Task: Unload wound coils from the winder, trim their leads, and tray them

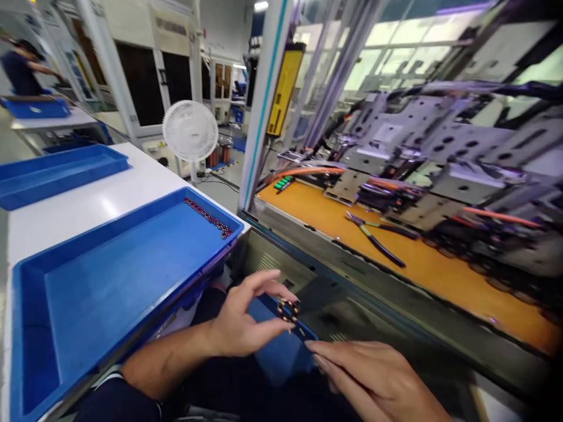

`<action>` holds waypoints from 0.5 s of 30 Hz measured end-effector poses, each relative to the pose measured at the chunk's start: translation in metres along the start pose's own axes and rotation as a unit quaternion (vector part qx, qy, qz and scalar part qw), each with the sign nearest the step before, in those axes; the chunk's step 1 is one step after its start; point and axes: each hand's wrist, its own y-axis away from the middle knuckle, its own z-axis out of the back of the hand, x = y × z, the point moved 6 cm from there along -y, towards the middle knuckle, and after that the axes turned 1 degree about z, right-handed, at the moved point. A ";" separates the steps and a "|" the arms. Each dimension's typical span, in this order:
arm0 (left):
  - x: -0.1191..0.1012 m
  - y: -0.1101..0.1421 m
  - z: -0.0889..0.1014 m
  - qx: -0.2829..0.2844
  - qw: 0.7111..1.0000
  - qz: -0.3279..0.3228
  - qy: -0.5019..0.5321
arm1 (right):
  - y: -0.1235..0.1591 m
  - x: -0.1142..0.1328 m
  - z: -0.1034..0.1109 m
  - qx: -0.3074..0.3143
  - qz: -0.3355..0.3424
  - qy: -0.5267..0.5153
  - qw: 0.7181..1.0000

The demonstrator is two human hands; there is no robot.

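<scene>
My left hand (250, 316) pinches a small ring-shaped part (288, 310), dark with copper-coloured spots around it like a small motor stator, between thumb and fingers. To its right, my right hand (369, 369) has thumb and forefinger pressed together on a slim dark tool (302, 331) with light lettering. The tool reaches toward the ring's lower right edge; whether they touch I cannot tell. Beneath both hands lies a blue surface (281, 354), partly covered by them. Left of me, a large blue tray (132, 264) holds a row of small red-and-dark parts (209, 217) along its far right end.
Another blue tray (65, 170) sits farther back on the white table (105, 202). On the right, a machine's orange deck (316, 211) bears pliers (373, 237) and metal fixtures (461, 140). A white fan (190, 130) stands beyond. A person (24, 67) works far left.
</scene>
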 end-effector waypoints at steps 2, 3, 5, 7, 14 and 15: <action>0.007 0.001 0.001 0.005 0.999 0.041 0.035 | 0.004 0.002 0.000 0.023 -0.035 -0.030 0.999; 0.009 0.001 0.000 0.009 0.998 0.051 0.042 | 0.007 0.001 -0.001 0.036 -0.054 -0.049 0.997; 0.009 0.000 -0.001 0.023 0.997 0.052 0.044 | 0.013 -0.006 -0.003 0.052 -0.108 -0.096 0.988; 0.006 0.000 -0.004 0.044 0.998 0.039 0.037 | 0.018 -0.019 -0.004 0.031 -0.179 -0.150 0.972; -0.003 0.006 -0.025 0.156 0.987 0.034 0.026 | 0.014 -0.040 -0.022 -0.107 -0.351 -0.436 0.822; -0.004 0.007 -0.027 0.163 0.986 0.034 0.022 | 0.011 -0.039 -0.027 -0.112 -0.351 -0.463 0.806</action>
